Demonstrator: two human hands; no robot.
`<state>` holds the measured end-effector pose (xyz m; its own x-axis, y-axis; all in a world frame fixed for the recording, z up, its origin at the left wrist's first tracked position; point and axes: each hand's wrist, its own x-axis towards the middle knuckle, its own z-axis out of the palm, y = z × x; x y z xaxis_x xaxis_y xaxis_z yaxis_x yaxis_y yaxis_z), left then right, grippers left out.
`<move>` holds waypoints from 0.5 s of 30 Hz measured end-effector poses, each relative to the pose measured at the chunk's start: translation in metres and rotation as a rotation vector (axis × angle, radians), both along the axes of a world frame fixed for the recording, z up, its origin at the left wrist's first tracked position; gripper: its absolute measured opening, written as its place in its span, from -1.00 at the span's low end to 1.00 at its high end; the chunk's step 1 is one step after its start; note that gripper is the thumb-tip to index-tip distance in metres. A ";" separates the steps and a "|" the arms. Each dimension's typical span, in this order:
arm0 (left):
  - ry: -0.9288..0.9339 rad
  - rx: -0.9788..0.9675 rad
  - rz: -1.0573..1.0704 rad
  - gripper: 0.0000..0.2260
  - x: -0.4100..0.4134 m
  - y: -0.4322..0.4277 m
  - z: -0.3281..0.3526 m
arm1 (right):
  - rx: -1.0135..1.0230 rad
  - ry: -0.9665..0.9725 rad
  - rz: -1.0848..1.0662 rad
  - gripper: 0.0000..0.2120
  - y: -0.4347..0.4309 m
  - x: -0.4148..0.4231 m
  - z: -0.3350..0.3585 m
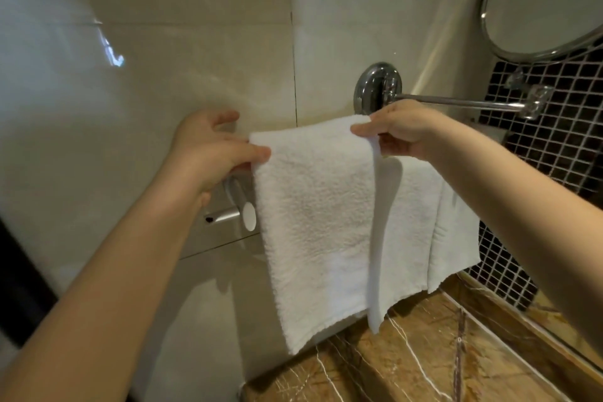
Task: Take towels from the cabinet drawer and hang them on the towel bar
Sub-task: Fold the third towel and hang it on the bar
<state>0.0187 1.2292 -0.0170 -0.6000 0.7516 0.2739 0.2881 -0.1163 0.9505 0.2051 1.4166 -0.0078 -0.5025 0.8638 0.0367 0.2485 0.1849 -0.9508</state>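
Note:
A white towel (316,212) hangs folded over the towel bar, whose chrome bracket (235,202) shows at the left below my wrist; the bar itself is hidden under the cloth. My left hand (212,150) pinches the towel's top left corner. My right hand (401,130) pinches the top right corner. A second white towel (437,222) hangs just behind and to the right of the first one.
A beige tiled wall (146,75) is straight ahead. A chrome wall mount (377,88) carries an arm to a round mirror (548,0) at the upper right. Dark mosaic tiles (554,140) cover the right wall. A brown marble counter (424,352) lies below.

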 end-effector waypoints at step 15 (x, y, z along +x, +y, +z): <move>0.362 -0.175 0.168 -0.80 -0.001 -0.009 -0.036 | 0.398 -0.434 -0.036 -0.59 -0.012 -0.012 -0.030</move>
